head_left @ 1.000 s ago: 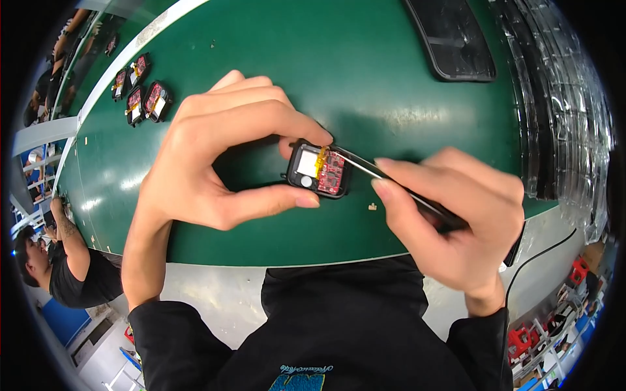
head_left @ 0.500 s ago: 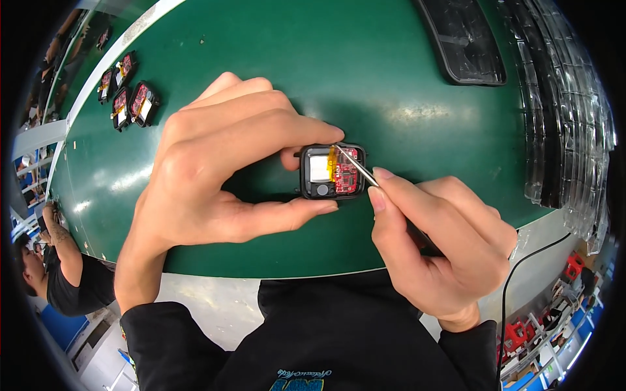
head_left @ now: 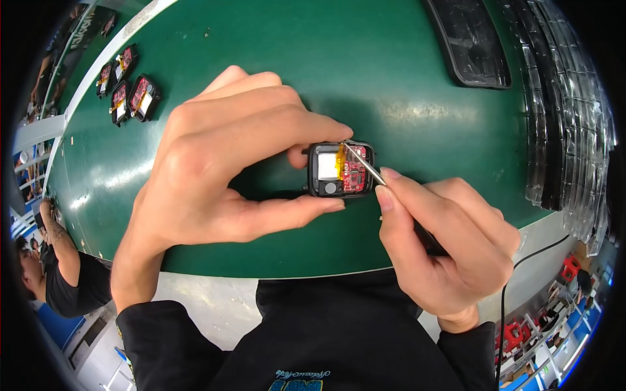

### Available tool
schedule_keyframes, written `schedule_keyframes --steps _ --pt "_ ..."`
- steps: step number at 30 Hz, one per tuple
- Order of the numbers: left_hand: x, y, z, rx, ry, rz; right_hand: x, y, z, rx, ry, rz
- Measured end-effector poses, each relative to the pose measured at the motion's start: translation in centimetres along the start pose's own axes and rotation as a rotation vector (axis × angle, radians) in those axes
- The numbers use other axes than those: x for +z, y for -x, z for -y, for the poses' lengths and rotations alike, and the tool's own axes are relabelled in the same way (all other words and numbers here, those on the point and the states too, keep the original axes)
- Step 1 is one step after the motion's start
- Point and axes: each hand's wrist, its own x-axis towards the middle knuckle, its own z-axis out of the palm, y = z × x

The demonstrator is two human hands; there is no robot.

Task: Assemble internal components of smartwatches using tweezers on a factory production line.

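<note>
My left hand [head_left: 225,163] grips a small black device housing [head_left: 314,171] by its upper and lower edges, between thumb and fingers. The open housing shows a white rectangular block [head_left: 327,166], yellow tape [head_left: 340,161], a red circuit board [head_left: 355,176] and a round grey part at its lower left. In my right hand [head_left: 450,241] is a pair of slim pointed metal tweezers [head_left: 369,168], pinched between thumb and index finger. Their tip reaches the top edge of the housing, near the yellow tape. Whether the tip grips anything is too small to tell.
Several similar open housings [head_left: 142,98] lie on the green table [head_left: 261,39] at the far left. A black tray [head_left: 469,49] is at the far right, beside stacked clear plastic trays [head_left: 561,130]. A black cable [head_left: 505,306] hangs at the right. Another person [head_left: 68,267] sits at left.
The housing and both hands have shifted slightly right in the picture. The tweezer tip stays at the top edge of the housing, and both grips are unchanged.
</note>
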Motion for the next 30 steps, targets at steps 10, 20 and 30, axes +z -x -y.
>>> schedule_keyframes --steps 10,20,30 --pt "-0.1 0.0 -0.1 -0.034 0.006 0.006 0.1 0.0 -0.1 0.005 0.017 0.006" --pt "-0.5 -1.0 -0.8 -0.038 -0.013 0.016 -2.2 -0.2 0.3 0.136 -0.219 -0.141" --pt "-2.6 -4.5 -1.0 -0.307 0.547 -0.262 -5.1 0.6 -1.1 0.116 -0.411 -0.259"
